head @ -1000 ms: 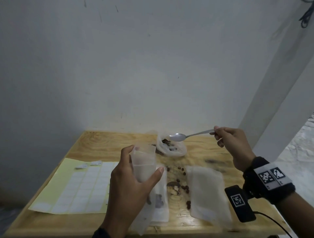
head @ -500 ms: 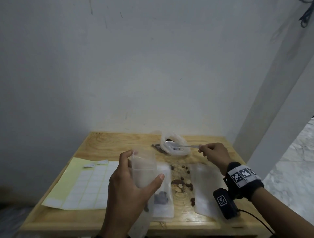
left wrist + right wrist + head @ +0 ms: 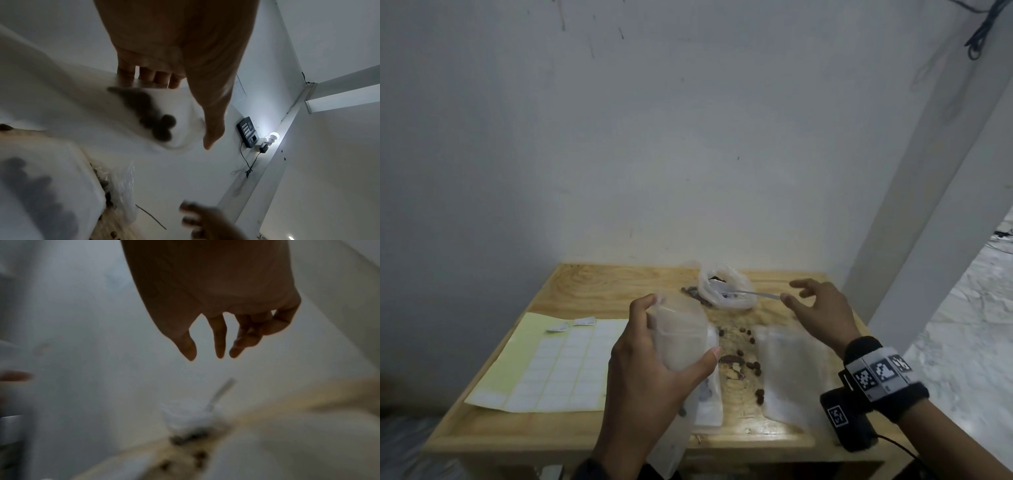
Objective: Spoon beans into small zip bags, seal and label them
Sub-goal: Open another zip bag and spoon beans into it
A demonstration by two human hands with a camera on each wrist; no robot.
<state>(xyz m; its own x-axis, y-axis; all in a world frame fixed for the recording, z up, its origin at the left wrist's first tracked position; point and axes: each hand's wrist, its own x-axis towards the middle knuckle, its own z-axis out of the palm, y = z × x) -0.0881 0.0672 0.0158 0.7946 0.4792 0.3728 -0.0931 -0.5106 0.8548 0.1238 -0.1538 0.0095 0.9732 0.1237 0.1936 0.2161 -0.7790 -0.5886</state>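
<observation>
Above the worktop (image 3: pixel 619 435), left hand (image 3: pixel 650 370) grips the filled zip bag (image 3: pixel 681 332) upright; right hand (image 3: pixel 815 308), released beside the spoon (image 3: pixel 753 293), should next press the seal closed end to end.

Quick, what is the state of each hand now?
Left hand: holding a small zip bag with beans inside.
Right hand: open, holding nothing; the spoon rests in the bean bag.

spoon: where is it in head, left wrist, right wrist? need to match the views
Head: spoon at the table's far side, bowl in the bean bag, handle toward the open right hand, apparently not gripped.
Left wrist: thin dark line bottom centre, likely the handle, running out of the bean bag.
Right wrist: blurred handle lower centre, below the fingertips.
Shared landmark: the bean bag.
</observation>
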